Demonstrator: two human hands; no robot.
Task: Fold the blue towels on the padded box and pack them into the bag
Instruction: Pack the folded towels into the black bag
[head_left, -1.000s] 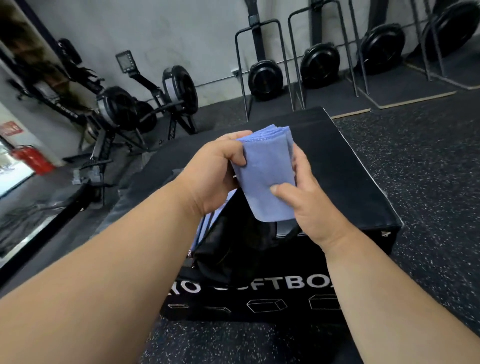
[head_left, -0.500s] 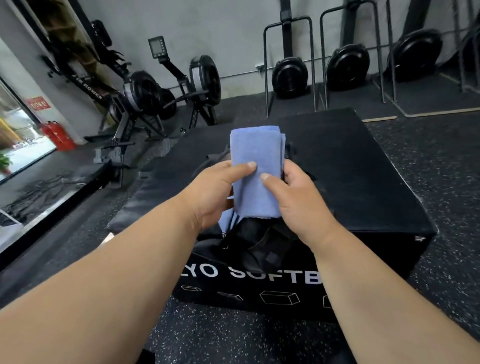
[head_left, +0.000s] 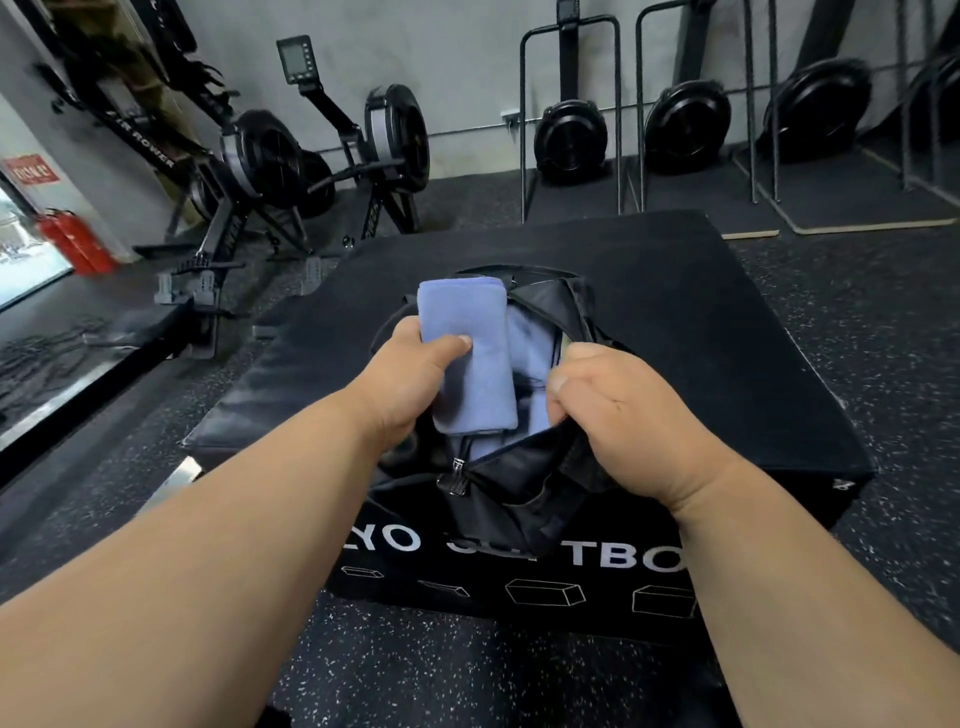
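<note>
Both my hands worked at the bag (head_left: 519, 499) on the near part of the box (head_left: 727, 322). My left hand (head_left: 410, 384) gripped a folded towel (head_left: 467, 353), thumb pressed on its top face, holding it over the left side of the bag's mouth. My right hand (head_left: 618, 415) pinched the bag's right edge, pulling it wide. More blue cloth (head_left: 535, 364) lay inside. Rowers (head_left: 291, 166) stood far left.

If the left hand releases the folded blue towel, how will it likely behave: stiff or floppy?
Probably floppy: the folded blue towel is soft cloth, kept compact only by the left hand. It seems light, held by one hand. Released, it would likely slump into the open black bag.
</note>
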